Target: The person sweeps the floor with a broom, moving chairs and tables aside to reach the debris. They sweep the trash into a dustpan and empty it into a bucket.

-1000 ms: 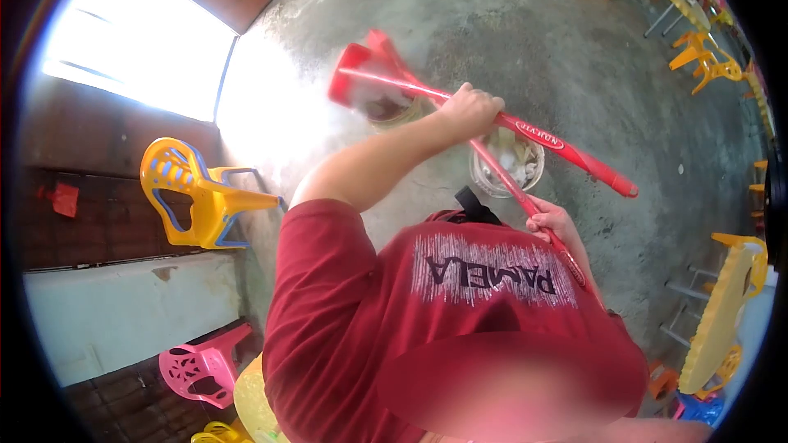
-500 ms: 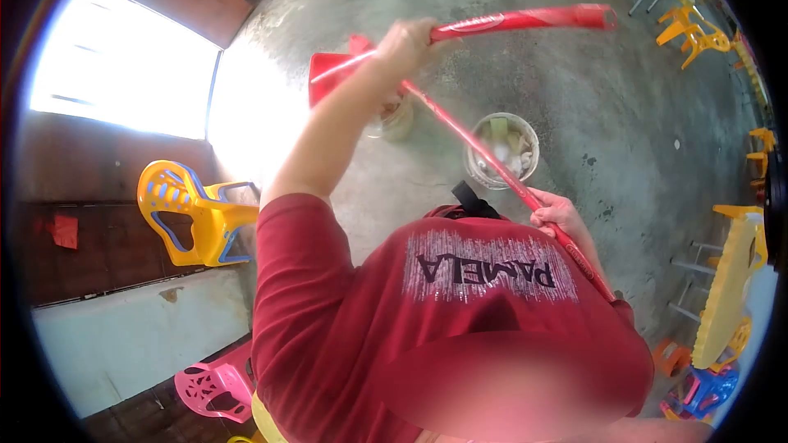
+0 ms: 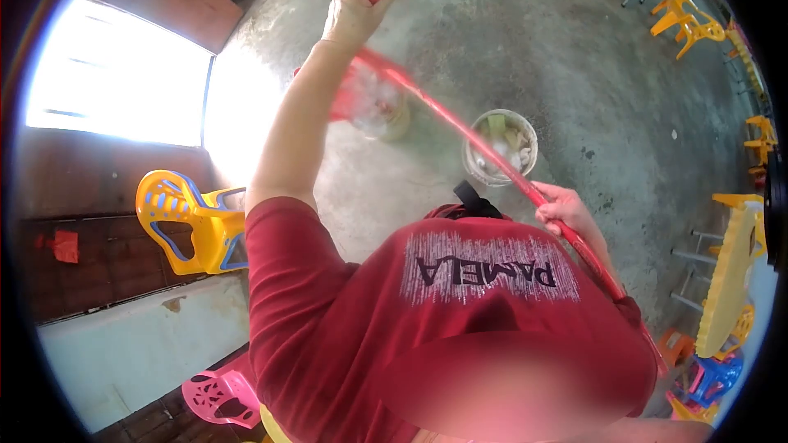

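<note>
My left hand (image 3: 353, 18) is raised at the upper middle, wrapped round the red handle of a dustpan (image 3: 349, 97). The dustpan's scoop is smeared by motion and lies below my left forearm, over a pale container (image 3: 394, 125) with scraps in it. Nearer my body, my right hand (image 3: 568, 212) is closed round a long red pole (image 3: 447, 116). The pole slants up and left across a white bucket (image 3: 533, 135) towards the dustpan; its far end is blurred, so its head cannot be made out. Pale and green items lie in the bucket.
A yellow and blue chair (image 3: 193, 221) stands left by the wall, with a pink chair (image 3: 222, 394) lower down. Yellow stools (image 3: 689, 26) and a yellow table (image 3: 729, 279) line the right side. Bright light comes through an opening (image 3: 119, 74) at upper left.
My left hand has moved left and up with the handle, which now points more steeply upward. The dustpan has swung down and right over the container. My right hand has barely moved.
</note>
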{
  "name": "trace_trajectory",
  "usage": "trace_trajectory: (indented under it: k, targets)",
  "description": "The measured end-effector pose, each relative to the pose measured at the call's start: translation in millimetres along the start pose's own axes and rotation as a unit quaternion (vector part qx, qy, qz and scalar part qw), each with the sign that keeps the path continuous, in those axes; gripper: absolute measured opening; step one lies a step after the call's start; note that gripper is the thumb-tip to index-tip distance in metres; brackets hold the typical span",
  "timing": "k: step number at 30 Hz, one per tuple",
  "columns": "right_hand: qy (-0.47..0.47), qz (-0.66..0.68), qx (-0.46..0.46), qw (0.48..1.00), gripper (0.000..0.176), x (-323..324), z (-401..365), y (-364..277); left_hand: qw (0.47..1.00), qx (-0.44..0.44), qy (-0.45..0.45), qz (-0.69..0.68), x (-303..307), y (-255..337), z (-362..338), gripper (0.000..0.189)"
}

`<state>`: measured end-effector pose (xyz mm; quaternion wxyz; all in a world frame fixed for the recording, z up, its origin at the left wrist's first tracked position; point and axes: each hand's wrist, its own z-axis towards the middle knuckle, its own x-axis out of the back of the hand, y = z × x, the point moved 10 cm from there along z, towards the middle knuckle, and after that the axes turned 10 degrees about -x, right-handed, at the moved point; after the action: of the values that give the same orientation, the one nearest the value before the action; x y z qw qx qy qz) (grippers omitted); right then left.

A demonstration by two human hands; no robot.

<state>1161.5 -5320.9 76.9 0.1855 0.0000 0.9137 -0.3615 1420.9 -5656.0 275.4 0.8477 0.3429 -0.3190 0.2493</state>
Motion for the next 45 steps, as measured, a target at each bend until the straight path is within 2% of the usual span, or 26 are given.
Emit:
trace_trajectory:
  k: [4,8,9,13,16,17,21,24,25,28,30,36,42,45]
  targets:
    - [-0.028,0.016,0.006,0.999,0.057,-4.3,41.0,-4.7,1.0,0.001,-0.012,-0.003,-7.5,-2.7,-1.2,0.043]
    - [-0.107,0.204,-0.042,0.972,0.057,-3.2,84.7,26.9,0.999,0.016,-0.025,0.012,-18.4,-8.0,-4.3,0.043]
    - [-0.119,0.216,-0.05,0.968,0.054,-7.8,87.7,28.3,1.0,-0.001,-0.012,0.005,-13.7,-2.1,-3.5,0.043]
    - [-0.078,0.085,-0.039,0.993,0.052,-7.2,99.2,37.2,1.0,0.02,0.011,-0.001,4.4,-17.8,0.8,0.042]
    - [-0.074,0.072,-0.047,0.994,0.053,-10.9,91.1,35.1,0.999,0.042,0.023,-0.011,16.5,-33.9,1.4,0.041]
    - [-0.069,0.067,-0.046,0.994,0.054,-13.0,83.9,31.2,0.997,0.021,0.052,-0.047,16.5,-41.7,1.1,0.042]
    - [-0.085,0.106,-0.022,0.99,0.056,-21.2,63.0,12.1,0.997,0.041,0.063,-0.022,27.3,-44.0,0.6,0.031]
    - [-0.125,0.182,-0.036,0.975,0.057,-36.8,56.4,4.5,0.995,0.079,0.045,-0.029,29.0,-49.1,0.4,0.042]
    - [-0.142,0.189,-0.05,0.97,0.056,-42.7,58.9,4.6,0.995,0.073,0.055,-0.05,31.8,-42.4,-0.2,0.038]
    - [-0.204,0.3,-0.089,0.928,0.044,-57.4,87.0,16.8,0.993,0.064,0.071,-0.062,29.2,-45.3,-0.9,0.032]
    - [-0.257,0.359,-0.083,0.893,0.011,-75.5,107.1,20.1,0.993,0.067,0.073,-0.068,26.8,-45.5,-2.1,0.029]
    - [-0.217,0.326,-0.085,0.916,0.012,-72.5,147.0,38.5,0.99,0.04,0.102,-0.085,41.4,-40.5,-13.7,0.026]
    - [-0.187,0.284,-0.056,0.939,0.017,-35.5,130.8,26.2,0.995,0.043,0.072,-0.047,46.1,-33.0,-15.7,0.029]
    - [-0.139,0.257,-0.051,0.955,0.028,-23.0,103.8,30.1,0.996,0.027,0.07,-0.039,39.0,-30.5,-8.9,0.03]
